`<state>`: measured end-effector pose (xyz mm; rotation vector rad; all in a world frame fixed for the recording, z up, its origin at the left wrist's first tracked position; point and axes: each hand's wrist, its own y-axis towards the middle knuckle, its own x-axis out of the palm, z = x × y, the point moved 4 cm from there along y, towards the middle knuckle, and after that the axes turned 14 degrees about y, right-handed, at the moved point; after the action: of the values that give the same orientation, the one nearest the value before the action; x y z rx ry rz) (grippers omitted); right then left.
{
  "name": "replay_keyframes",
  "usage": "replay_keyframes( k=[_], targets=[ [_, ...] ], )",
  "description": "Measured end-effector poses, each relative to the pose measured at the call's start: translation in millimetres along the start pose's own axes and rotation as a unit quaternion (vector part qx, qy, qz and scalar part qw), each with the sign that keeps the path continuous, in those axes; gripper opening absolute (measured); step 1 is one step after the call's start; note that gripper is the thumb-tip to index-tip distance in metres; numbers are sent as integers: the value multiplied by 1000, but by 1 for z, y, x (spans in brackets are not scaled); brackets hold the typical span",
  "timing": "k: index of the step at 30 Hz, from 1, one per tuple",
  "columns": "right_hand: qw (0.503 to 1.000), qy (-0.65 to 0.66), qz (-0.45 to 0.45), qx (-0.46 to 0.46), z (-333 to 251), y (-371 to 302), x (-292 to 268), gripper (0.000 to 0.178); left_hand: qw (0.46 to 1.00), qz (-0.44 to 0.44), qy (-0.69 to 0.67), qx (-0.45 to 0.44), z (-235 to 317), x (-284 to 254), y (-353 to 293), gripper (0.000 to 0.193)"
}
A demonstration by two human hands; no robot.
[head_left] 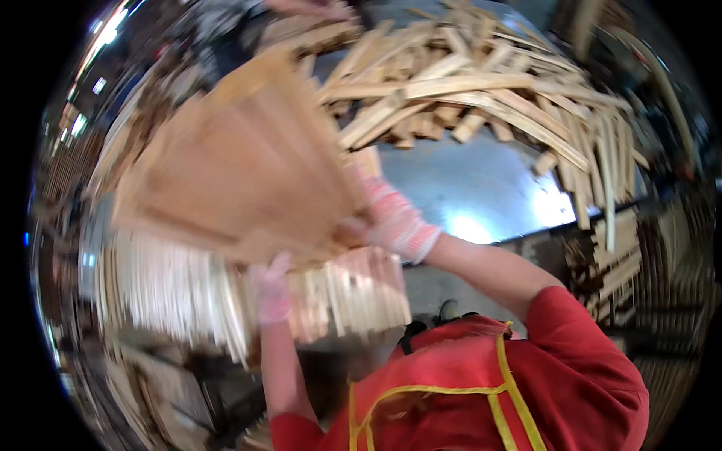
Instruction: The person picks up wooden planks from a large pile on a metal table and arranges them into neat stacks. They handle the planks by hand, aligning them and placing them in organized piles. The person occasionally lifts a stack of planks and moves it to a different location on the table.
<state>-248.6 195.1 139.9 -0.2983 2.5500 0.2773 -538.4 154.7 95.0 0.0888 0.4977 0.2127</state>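
A tan bundle of wooden boards [241, 158], smeared by motion, is held up and tilted between my two gloved hands. My left hand [272, 289] grips its lower edge, with part of the fingers hidden by the wood. On the bundle's right end, my right hand [395, 222], in a red-and-white knitted glove, is closed round the edge. Beneath the bundle stands a row of pale wooden strips [173, 289], set side by side on edge. Whether the bundle touches that row I cannot tell.
A loose heap of wooden strips [481, 90] lies across the far side of a shiny metal table [444, 180]. More stacked wood [620, 255] stands at the right. At the upper left another person's dark clothing [226, 34] shows, blurred.
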Motion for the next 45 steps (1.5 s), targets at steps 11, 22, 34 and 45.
replay_keyframes(
  k=[11,22,34,45],
  targets=[
    [985,89,133,72,-29,-232,-109,103,958,17,180,223,173,42,-145,90],
    [810,216,467,280,3,-762,-191,97,839,-451,-49,300,293,280,-471,77],
    [442,317,805,236,62,-1164,-191,57,598,-566,-54,565,405,572,-867,74],
    [378,354,750,412,339,-1414,-310,56,569,-662,123,472,348,919,-1101,73]
  ],
)
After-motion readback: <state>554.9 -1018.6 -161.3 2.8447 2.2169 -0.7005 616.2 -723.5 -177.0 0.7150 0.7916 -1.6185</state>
